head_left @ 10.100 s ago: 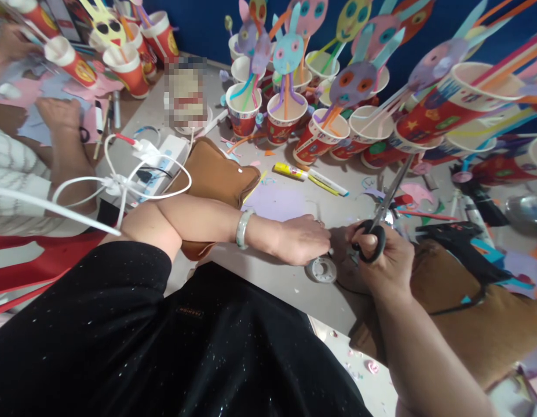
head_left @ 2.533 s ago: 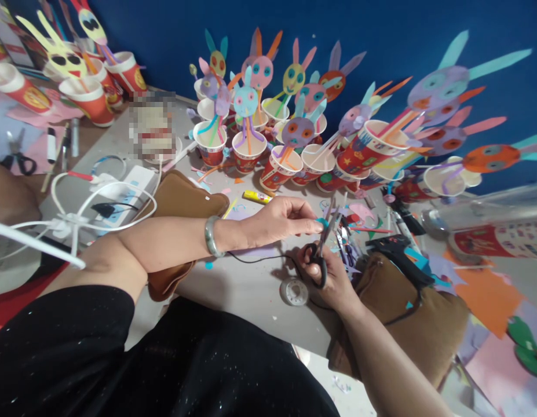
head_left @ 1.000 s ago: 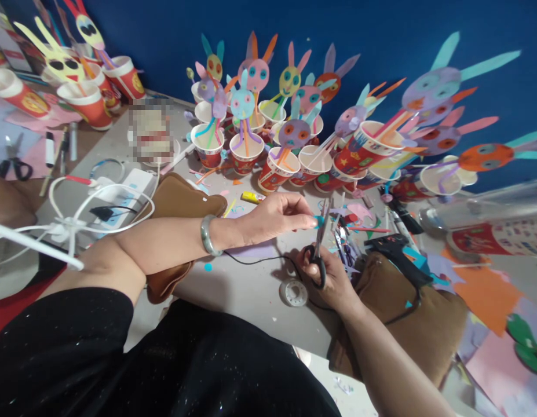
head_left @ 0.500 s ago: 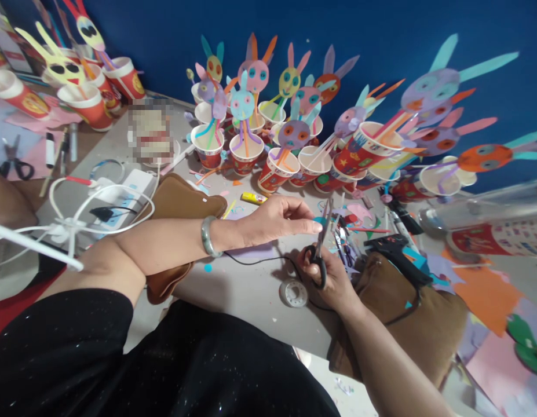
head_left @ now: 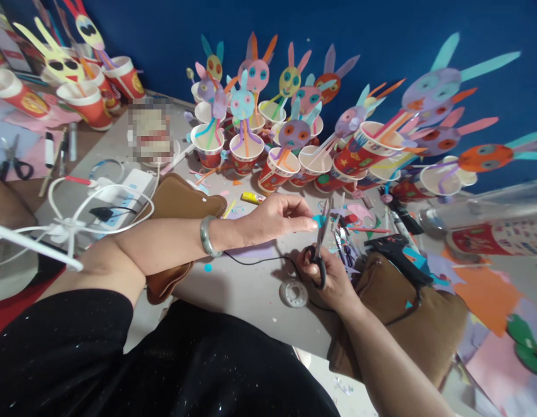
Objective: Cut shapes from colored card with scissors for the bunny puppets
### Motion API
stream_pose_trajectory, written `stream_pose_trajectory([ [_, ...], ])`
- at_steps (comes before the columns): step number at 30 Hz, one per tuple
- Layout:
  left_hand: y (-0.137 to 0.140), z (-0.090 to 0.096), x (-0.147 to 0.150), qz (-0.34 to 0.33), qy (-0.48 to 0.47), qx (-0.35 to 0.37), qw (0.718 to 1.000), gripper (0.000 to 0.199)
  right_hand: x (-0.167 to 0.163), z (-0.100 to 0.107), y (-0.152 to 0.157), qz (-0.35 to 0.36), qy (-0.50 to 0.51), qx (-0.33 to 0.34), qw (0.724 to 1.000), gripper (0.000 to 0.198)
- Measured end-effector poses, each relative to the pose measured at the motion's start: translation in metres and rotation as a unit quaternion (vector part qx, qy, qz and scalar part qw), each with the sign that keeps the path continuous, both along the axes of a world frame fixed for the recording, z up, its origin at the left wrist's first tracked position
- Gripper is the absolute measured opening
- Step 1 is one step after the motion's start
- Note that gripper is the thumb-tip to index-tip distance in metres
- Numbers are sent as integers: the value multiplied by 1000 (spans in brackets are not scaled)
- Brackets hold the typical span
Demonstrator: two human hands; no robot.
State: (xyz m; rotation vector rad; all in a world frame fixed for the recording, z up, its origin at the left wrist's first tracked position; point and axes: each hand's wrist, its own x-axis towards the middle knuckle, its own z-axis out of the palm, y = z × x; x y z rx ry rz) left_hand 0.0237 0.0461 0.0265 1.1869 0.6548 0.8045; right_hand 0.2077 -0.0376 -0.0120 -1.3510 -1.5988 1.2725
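Observation:
In my right hand (head_left: 331,281) is a pair of scissors (head_left: 321,246) with black handles, the blades pointing up and away from me. My left hand (head_left: 279,219), a jade-coloured bangle (head_left: 209,236) on its wrist, pinches a small piece of teal paper (head_left: 321,221) right beside the blades. Whether the blades touch the paper I cannot tell. Below the hands a white tape roll (head_left: 293,293) lies on the grey table (head_left: 251,301). Purple paper (head_left: 255,250) lies partly hidden under my left wrist.
Paper cups (head_left: 246,153) with colourful rabbit-faced figures line the blue wall. A glue gun (head_left: 392,246) and a brown cushion (head_left: 407,313) sit at the right. White cables and a power strip (head_left: 131,194) are at left. A yellow glue stick (head_left: 253,198) lies beyond my left hand.
The scissors have shifted slightly against the teal paper, and more of the paper shows between my left fingertips and the blades. Both arms stay nearly in place.

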Motion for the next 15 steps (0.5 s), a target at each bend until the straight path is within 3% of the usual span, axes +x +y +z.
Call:
stream_pose_trajectory([
  [15,2,4,-1,4,10,-3,1000,22,-1,1,0,-4,-3,4,1000,56],
])
